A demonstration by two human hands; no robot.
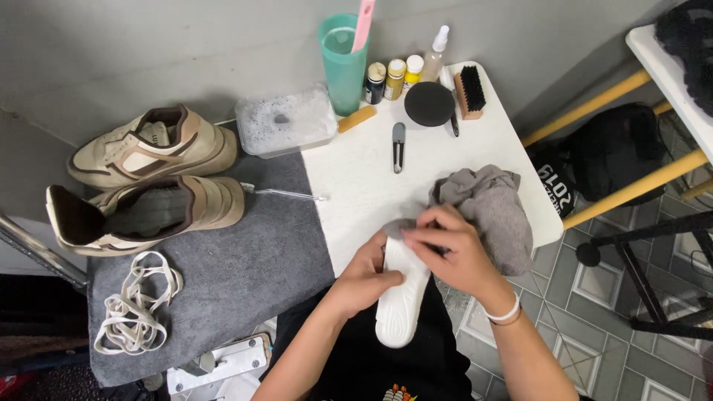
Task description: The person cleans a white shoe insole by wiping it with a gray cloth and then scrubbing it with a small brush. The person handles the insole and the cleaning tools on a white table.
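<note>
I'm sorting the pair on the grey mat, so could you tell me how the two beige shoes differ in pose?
The far shoe stands upright on its sole, its top and tongue showing. The near shoe lies tipped on its side, its dark opening facing the camera. Both are beige with brown trim, unlaced, toes pointing right; the laces lie loose on the grey mat.

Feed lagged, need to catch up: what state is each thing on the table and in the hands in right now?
White insole: off the table, held in both hands.
Left hand: grip closed on the insole's edge.
Right hand: pressing grey cloth onto the insole's top end.
Two beige shoes: unlaced, on the grey mat.
Laces: loose pile.
Green cup: upright, pink-handled tool inside.
Plastic tub: holds foamy water.
</note>
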